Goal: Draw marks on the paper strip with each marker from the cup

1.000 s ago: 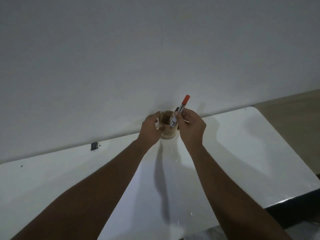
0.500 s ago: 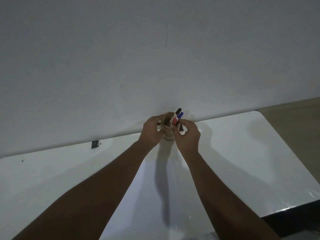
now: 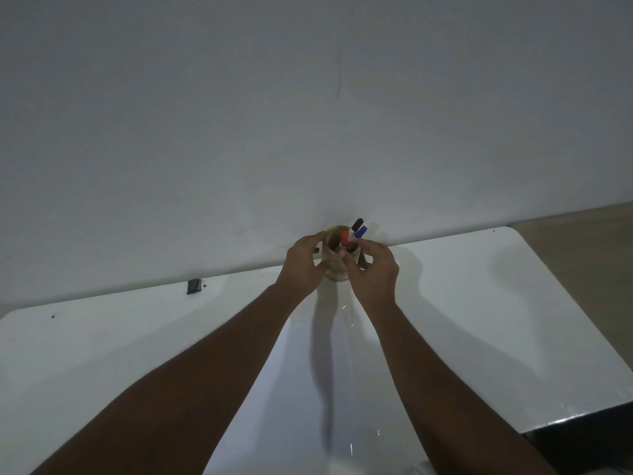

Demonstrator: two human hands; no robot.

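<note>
Brown, the round cup is sitting at the surface's far edge, my left hand wrapping it while right fingers are hovering apart beside the red-, black- and blue-capped markers; I'm risking tipping it.

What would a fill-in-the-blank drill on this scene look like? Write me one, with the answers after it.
1. The markers stand in a brown ____ at the far edge of the table.
2. The caps sticking up are black, blue and ____.
3. The left hand grips the cup on the side opposite the ____ hand.
4. A small dark ____ sits on the table near the wall, to the left of the cup.

Missing words: cup; red; right; object
</note>
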